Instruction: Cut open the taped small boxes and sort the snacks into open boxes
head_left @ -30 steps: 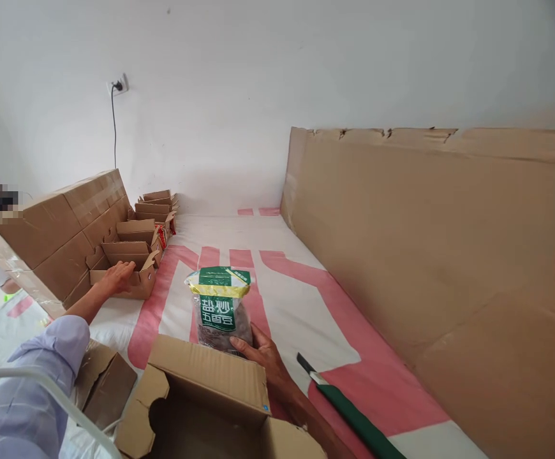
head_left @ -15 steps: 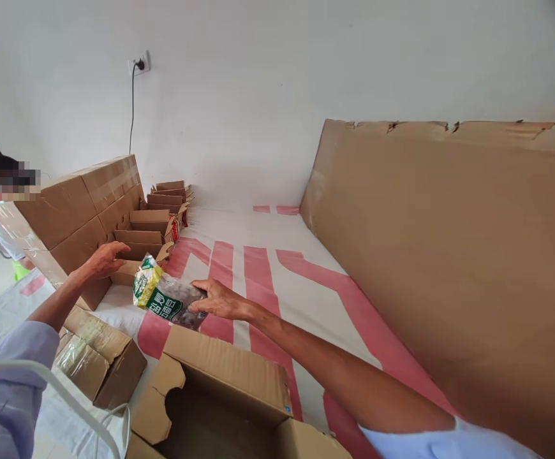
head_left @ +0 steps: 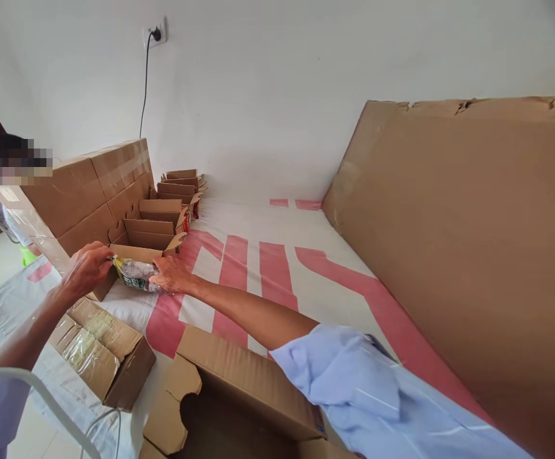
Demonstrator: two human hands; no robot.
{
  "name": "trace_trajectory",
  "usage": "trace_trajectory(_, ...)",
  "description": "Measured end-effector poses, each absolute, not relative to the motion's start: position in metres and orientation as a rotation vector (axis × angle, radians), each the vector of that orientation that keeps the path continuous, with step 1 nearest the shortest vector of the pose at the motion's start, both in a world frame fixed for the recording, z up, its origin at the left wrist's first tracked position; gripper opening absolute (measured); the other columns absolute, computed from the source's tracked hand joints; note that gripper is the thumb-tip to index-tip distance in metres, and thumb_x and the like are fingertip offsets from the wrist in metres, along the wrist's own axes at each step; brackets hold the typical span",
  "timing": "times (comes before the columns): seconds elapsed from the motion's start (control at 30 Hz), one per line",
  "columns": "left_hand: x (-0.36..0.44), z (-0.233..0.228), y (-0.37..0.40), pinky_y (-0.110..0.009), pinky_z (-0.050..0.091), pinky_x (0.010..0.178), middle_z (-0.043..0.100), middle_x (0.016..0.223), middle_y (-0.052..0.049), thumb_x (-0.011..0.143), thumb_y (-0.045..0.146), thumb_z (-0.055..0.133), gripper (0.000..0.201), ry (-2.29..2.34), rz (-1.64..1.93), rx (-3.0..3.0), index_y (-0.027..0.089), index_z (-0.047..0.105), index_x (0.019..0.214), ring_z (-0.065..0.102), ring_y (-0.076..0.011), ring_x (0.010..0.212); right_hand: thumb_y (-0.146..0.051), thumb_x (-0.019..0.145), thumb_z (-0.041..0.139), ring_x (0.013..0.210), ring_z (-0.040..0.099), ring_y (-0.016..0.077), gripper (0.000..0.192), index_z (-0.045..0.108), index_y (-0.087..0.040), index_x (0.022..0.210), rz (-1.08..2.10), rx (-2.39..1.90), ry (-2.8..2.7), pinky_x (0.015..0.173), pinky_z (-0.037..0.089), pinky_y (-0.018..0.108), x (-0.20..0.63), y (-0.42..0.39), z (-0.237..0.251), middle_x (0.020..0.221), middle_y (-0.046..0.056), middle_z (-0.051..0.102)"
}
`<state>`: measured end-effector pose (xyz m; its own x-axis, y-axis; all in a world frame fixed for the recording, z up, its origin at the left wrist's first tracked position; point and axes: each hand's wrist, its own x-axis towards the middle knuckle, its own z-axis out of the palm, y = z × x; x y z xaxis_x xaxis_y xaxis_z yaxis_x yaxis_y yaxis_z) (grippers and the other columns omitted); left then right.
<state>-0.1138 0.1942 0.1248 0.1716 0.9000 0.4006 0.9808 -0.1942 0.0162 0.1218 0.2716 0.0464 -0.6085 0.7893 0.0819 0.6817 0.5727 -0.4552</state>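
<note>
At nearest small box (head_left: 136, 254), L hand (head_left: 85, 268) & R hand (head_left: 170, 274) fingers clamped on snack bag (head_left: 136, 275).

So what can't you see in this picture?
- Head view: the green-and-yellow plastic snack bag is mostly covered by the left hand and right hand; its print is too small to read.
- Head view: the inside of the small open brown cardboard box is hidden by its flaps.

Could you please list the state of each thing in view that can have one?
Snack bag: sealed, held by both hands.
Left hand: gripping the bag's end.
Right hand: gripping the bag.
Small carton: open.
Near carton: open.
Wall plug: plugged in.
</note>
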Motion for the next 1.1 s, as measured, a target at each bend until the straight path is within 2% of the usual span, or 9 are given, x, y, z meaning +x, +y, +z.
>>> trace_trajectory(0.2,-0.111,0.091,0.204,-0.029,0.053,0.077,0.083,0.092,-0.003,0.083,0.026,0.059,0.028,-2.129,-0.003,-2.474,0.023,0.083,0.098,0.075,-0.0235,0.087,-0.040,0.100,0.061,0.117,0.070,0.0329,0.042,0.058,-0.018,0.135,0.509,-1.285,-2.527,0.089,0.049,0.037,0.124,0.272,0.031,0.126,0.017,0.076)
trace_trajectory(0.3,-0.111,0.078,0.218,-0.027,0.053,0.079,0.083,0.102,-0.003,0.080,0.024,0.062,0.037,-2.082,0.123,-2.787,0.023,0.082,0.111,0.074,-0.0231,0.091,-0.043,0.099,0.065,0.118,0.070,0.0336,0.045,0.057,-0.019,0.136,0.516,-1.296,-2.524,0.089,0.049,0.038,0.128,0.269,0.034,0.126,0.016,0.076)
trace_trajectory(0.47,-0.110,0.065,0.252,-0.031,0.053,0.088,0.079,0.104,-0.005,0.075,0.021,0.062,0.044,-2.006,0.079,-2.950,0.019,0.078,0.116,0.070,-0.0254,0.095,-0.047,0.101,0.063,0.118,0.070,0.0339,0.041,0.060,-0.019,0.131,0.574,-1.354,-2.448,0.088,0.050,0.037,0.143,0.263,0.046,0.129,0.017,0.075)
trace_trajectory(0.7,-0.111,0.052,0.268,-0.035,0.055,0.086,0.073,0.095,-0.006,0.073,0.021,0.062,0.048,-2.004,0.001,-2.814,0.018,0.075,0.119,0.067,-0.0263,0.089,-0.046,0.100,0.064,0.121,0.071,0.0285,0.041,0.066,-0.018,0.130,0.806,-1.344,-2.325,0.091,0.054,0.033,0.214,0.235,0.070,0.136,0.014,0.074)
trace_trajectory(0.77,-0.112,0.050,0.262,-0.035,0.056,0.088,0.074,0.100,-0.007,0.072,0.020,0.063,0.055,-1.990,-0.020,-2.791,0.020,0.073,0.125,0.068,-0.0268,0.092,-0.047,0.098,0.067,0.121,0.071,0.0291,0.050,0.065,-0.015,0.137,1.044,-1.257,-2.316,0.094,0.055,0.035,0.247,0.215,0.076,0.137,0.018,0.073)
trace_trajectory(0.87,-0.113,0.052,0.252,-0.035,0.057,0.090,0.075,0.104,-0.006,0.072,0.020,0.062,0.060,-1.976,-0.044,-2.770,0.024,0.073,0.132,0.069,-0.0271,0.093,-0.055,0.088,0.076,0.124,0.071,0.0320,0.085,0.051,-0.012,0.157,1.348,-1.197,-2.369,0.100,0.055,0.040,0.293,0.174,0.082,0.145,0.022,0.068)
trace_trajectory(0.93,-0.112,0.054,0.248,-0.035,0.057,0.090,0.076,0.105,-0.006,0.073,0.020,0.061,0.061,-1.971,-0.045,-2.767,0.024,0.073,0.133,0.070,-0.0269,0.093,-0.058,0.080,0.081,0.128,0.068,0.0349,0.101,0.045,-0.014,0.162,1.388,-1.219,-2.449,0.101,0.054,0.041,0.314,0.143,0.084,0.150,0.022,0.065)
trace_trajectory(1.0,-0.111,0.058,0.246,-0.035,0.057,0.092,0.077,0.109,-0.007,0.073,0.018,0.060,0.062,-1.966,-0.034,-2.768,0.023,0.073,0.133,0.072,-0.0266,0.096,-0.053,0.075,0.084,0.129,0.065,0.0375,0.095,0.052,-0.017,0.158,1.268,-1.307,-2.520,0.101,0.052,0.042,0.324,0.115,0.085,0.145,0.020,0.068)
trace_trajectory(1.1,-0.108,0.061,0.240,-0.035,0.057,0.095,0.078,0.116,-0.008,0.072,0.016,0.059,0.063,-1.958,-0.007,-2.766,0.021,0.073,0.134,0.072,-0.0273,0.103,-0.041,0.079,0.076,0.108,0.069,0.0344,0.066,0.065,-0.020,0.141,1.103,-1.472,-2.526,0.087,0.050,0.040,0.329,0.089,0.084,0.118,0.014,0.076)
